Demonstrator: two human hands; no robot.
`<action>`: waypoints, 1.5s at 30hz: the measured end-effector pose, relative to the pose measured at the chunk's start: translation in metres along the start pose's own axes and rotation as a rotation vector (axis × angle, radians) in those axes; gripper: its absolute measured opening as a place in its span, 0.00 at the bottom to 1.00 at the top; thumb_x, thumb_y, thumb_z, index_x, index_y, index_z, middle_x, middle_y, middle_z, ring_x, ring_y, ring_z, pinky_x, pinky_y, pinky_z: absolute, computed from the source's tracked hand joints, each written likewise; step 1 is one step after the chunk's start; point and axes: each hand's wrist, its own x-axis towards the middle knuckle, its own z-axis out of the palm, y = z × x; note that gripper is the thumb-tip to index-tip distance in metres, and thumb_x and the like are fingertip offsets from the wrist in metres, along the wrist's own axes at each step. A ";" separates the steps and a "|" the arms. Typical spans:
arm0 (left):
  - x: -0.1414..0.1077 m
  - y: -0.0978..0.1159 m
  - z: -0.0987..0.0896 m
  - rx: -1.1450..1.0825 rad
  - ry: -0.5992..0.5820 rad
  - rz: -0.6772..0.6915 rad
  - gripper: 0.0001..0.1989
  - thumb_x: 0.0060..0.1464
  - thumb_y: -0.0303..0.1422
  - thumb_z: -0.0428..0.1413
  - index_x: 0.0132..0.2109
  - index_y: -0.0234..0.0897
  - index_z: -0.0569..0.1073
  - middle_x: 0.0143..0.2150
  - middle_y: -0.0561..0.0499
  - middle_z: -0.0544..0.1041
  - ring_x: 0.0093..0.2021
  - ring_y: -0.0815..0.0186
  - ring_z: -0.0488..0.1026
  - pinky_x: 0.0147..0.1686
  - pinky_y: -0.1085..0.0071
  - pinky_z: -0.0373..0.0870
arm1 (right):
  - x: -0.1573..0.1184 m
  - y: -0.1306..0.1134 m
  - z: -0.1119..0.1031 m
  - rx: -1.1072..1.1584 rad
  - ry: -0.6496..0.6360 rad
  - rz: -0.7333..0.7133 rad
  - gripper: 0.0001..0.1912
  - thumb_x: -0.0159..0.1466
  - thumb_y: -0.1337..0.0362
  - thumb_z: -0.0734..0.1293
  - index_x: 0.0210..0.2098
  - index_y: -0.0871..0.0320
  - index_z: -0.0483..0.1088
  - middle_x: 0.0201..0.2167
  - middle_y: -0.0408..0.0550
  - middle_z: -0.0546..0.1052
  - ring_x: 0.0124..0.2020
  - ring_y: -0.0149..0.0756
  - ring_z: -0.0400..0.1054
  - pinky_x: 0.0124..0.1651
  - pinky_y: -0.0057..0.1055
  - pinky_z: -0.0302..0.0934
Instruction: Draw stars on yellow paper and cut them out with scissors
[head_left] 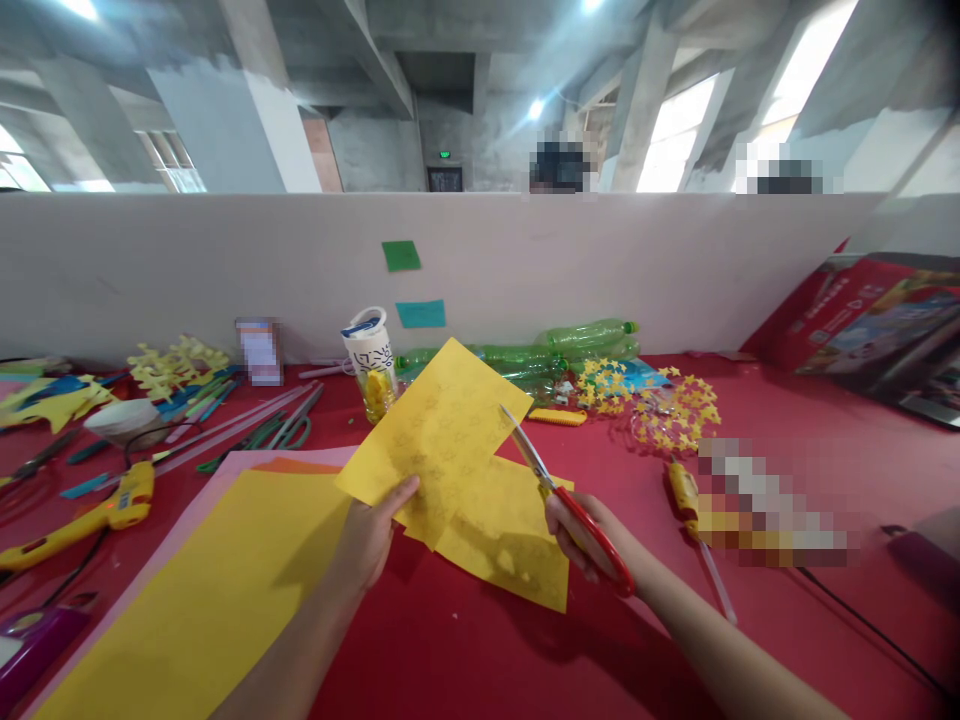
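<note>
My left hand (379,525) grips a yellow sheet of paper (442,420) by its lower edge, thumb on top. Faint star outlines are drawn across this sheet. My right hand (581,535) is closed round the red handles of a pair of scissors (536,460). The blades point up and left, with their tips at the held sheet's right edge; whether they are cutting into it I cannot tell. Under the held sheet lies another marked yellow sheet (517,560) on the red table (427,660). Larger yellow paper (187,570) lies beneath my left forearm, over orange and pink sheets.
A yellow glue gun (127,500) lies at left, another (682,495) at right with a cord. Behind stand a white cup (367,350) and green plastic bottles (592,338). Yellow star clusters (675,410) sit at back right. A low white partition (225,260) closes the far side.
</note>
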 end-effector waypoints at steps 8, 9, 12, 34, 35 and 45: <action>-0.003 -0.006 -0.001 0.012 -0.034 -0.019 0.28 0.43 0.31 0.64 0.53 0.39 0.70 0.51 0.46 0.74 0.53 0.53 0.69 0.54 0.56 0.64 | 0.003 0.006 0.003 -0.001 -0.014 -0.009 0.25 0.60 0.40 0.55 0.29 0.57 0.60 0.09 0.32 0.60 0.07 0.21 0.49 0.11 0.18 0.45; -0.003 -0.006 -0.001 0.002 -0.045 -0.024 0.28 0.43 0.31 0.64 0.54 0.40 0.70 0.52 0.46 0.74 0.53 0.54 0.69 0.54 0.56 0.64 | 0.003 0.007 0.003 0.001 -0.010 -0.011 0.25 0.60 0.40 0.55 0.29 0.57 0.60 0.09 0.32 0.60 0.07 0.21 0.49 0.11 0.18 0.45; -0.004 -0.007 0.000 -0.028 -0.059 -0.035 0.29 0.44 0.30 0.64 0.55 0.41 0.68 0.52 0.47 0.74 0.53 0.54 0.69 0.54 0.57 0.64 | 0.003 0.006 0.004 -0.002 0.027 0.003 0.25 0.60 0.40 0.55 0.28 0.57 0.60 0.08 0.32 0.60 0.07 0.21 0.49 0.11 0.19 0.45; 0.004 0.000 -0.006 -0.010 -0.060 -0.042 0.30 0.42 0.30 0.65 0.54 0.36 0.69 0.51 0.44 0.75 0.51 0.54 0.71 0.53 0.59 0.65 | 0.003 0.003 0.003 -0.003 0.036 0.027 0.26 0.58 0.38 0.56 0.26 0.56 0.57 0.06 0.32 0.58 0.05 0.22 0.46 0.08 0.19 0.44; 0.005 0.000 -0.006 -0.013 -0.059 -0.041 0.30 0.41 0.30 0.65 0.54 0.36 0.69 0.51 0.44 0.75 0.51 0.54 0.71 0.53 0.59 0.65 | 0.002 0.003 0.003 0.004 0.026 0.022 0.25 0.59 0.39 0.56 0.26 0.56 0.57 0.06 0.32 0.58 0.05 0.22 0.46 0.08 0.19 0.43; 0.009 0.007 -0.011 0.092 -0.027 -0.048 0.28 0.37 0.33 0.67 0.49 0.35 0.73 0.46 0.44 0.78 0.49 0.52 0.73 0.50 0.59 0.68 | 0.004 0.004 0.000 -0.024 -0.025 0.044 0.27 0.58 0.37 0.55 0.27 0.56 0.57 0.09 0.32 0.60 0.07 0.22 0.50 0.10 0.18 0.45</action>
